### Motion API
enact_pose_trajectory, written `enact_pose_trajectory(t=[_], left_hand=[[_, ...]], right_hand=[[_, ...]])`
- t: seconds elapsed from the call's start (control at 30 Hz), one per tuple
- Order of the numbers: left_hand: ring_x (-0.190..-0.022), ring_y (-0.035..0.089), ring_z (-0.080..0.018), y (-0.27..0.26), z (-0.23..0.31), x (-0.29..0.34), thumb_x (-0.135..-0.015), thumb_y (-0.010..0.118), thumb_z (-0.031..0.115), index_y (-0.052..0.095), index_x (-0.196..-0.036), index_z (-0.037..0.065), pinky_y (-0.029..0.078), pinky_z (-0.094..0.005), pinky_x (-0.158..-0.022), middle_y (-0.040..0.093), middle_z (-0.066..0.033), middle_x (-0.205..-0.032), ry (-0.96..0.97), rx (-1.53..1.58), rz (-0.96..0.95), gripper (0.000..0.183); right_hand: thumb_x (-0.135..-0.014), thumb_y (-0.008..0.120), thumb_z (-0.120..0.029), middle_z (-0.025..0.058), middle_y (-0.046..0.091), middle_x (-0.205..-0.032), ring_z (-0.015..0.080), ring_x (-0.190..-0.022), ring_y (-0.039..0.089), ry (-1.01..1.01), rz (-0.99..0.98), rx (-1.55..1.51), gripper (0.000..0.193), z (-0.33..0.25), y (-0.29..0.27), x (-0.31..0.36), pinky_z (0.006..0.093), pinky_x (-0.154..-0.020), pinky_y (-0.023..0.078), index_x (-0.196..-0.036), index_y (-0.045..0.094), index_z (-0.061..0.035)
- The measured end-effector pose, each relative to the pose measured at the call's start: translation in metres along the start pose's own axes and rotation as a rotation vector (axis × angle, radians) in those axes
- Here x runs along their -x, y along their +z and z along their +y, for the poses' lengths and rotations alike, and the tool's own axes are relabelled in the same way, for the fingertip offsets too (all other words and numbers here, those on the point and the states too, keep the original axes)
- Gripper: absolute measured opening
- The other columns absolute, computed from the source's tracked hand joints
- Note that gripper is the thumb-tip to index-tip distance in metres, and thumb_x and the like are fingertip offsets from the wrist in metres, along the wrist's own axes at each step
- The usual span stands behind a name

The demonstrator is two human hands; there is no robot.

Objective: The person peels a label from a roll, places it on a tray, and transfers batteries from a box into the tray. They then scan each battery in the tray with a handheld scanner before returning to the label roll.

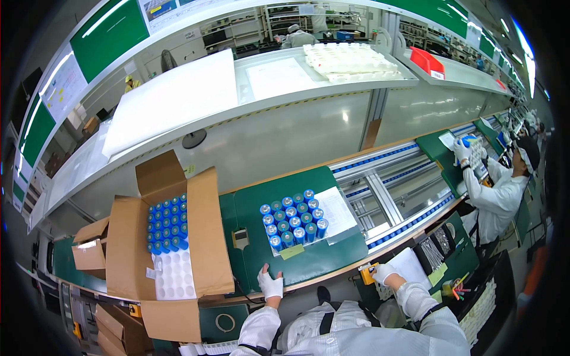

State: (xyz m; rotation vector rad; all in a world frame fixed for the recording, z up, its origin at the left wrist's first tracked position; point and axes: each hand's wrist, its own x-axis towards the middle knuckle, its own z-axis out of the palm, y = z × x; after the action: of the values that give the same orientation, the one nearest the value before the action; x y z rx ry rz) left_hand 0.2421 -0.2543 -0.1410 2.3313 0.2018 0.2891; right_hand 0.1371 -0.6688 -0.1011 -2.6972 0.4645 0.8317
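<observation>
My left hand (271, 286), in a white glove with bare fingertips, is at the front edge of the green board (314, 261). Its thumb and fingers are apart, with nothing between them. Farther in on the board stands a block of blue cylindrical battery cells (294, 216) in several rows, a yellow-green note (292, 253) at its near edge. White paper sheets (335, 213) lie to the right of the cells. My right hand (386, 273), gloved too, has its fingers closed against a small yellow box (368, 273) at the bench's front edge.
Left of the board, an open carton (212, 237) holds blue cells and a white tray (174, 276). A roller conveyor (386, 196) runs to the right, toward a co-worker (496, 190) handling more cells. A parts bin (435, 246) and a white shelf (273, 101) flank the bench.
</observation>
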Motion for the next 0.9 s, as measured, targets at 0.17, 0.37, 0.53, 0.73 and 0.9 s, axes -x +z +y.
enact_pose_trajectory(t=[0.17, 0.37, 0.53, 0.73, 0.9], left_hand=[[-0.117, 0.049, -0.0359, -0.025, 0.055, -0.022, -0.063, 0.085, 0.013, 0.051, -0.131, 0.009, 0.040, -0.0442, -0.102, 0.054, -0.0144, -0.127, 0.147, 0.120, 0.064, 0.076], [-0.120, 0.046, -0.0327, -0.049, 0.131, -0.060, -0.059, 0.089, 0.025, 0.065, -0.112, 0.011, 0.039, -0.0475, -0.099, 0.054, -0.0084, -0.125, 0.415, -0.036, 0.143, 0.060], [-0.122, 0.045, -0.0321, -0.039, 0.144, -0.072, -0.060, 0.088, 0.039, 0.072, -0.099, 0.011, 0.037, -0.0487, -0.100, 0.056, -0.0062, -0.125, 0.334, -0.204, 0.086, 0.050], [-0.125, 0.043, -0.0305, -0.033, 0.149, -0.078, -0.064, 0.086, 0.036, 0.073, -0.100, 0.012, 0.035, -0.0469, -0.103, 0.055, -0.0042, -0.129, 0.285, -0.278, 0.036, 0.045], [-0.120, 0.047, -0.0305, -0.038, 0.150, -0.079, -0.061, 0.088, 0.032, 0.072, -0.097, 0.011, 0.040, -0.0438, -0.100, 0.058, -0.0048, -0.125, 0.301, -0.297, 0.037, 0.045]], right_hand=[[-0.087, 0.065, -0.035, 0.0156, 0.071, -0.087, 0.0301, -0.081, 0.069, 0.017, 0.066, -0.133, 0.031, 0.001, 0.005, 0.002, 0.0386, -0.076, 0.054, -0.091, 0.070, -0.0040], [-0.087, 0.067, -0.020, 0.0144, 0.070, -0.076, 0.0207, -0.061, 0.069, 0.196, 0.095, -0.660, 0.024, 0.009, 0.019, 0.000, 0.0326, -0.058, 0.056, -0.097, 0.064, 0.0015], [-0.086, 0.068, -0.015, 0.0141, 0.069, -0.073, 0.0203, -0.056, 0.068, 0.290, 0.167, -0.784, 0.021, 0.004, 0.018, 0.009, 0.0319, -0.050, 0.054, -0.097, 0.062, 0.0019], [-0.086, 0.069, -0.013, 0.0122, 0.067, -0.069, 0.0212, -0.055, 0.067, 0.294, 0.098, -0.958, 0.018, 0.014, 0.026, -0.004, 0.0316, -0.046, 0.052, -0.094, 0.060, 0.0006], [-0.085, 0.073, -0.015, 0.0130, 0.067, -0.068, 0.0218, -0.054, 0.068, 0.249, 0.039, -0.963, 0.023, 0.019, 0.026, -0.007, 0.0318, -0.044, 0.053, -0.093, 0.058, 0.0011]])
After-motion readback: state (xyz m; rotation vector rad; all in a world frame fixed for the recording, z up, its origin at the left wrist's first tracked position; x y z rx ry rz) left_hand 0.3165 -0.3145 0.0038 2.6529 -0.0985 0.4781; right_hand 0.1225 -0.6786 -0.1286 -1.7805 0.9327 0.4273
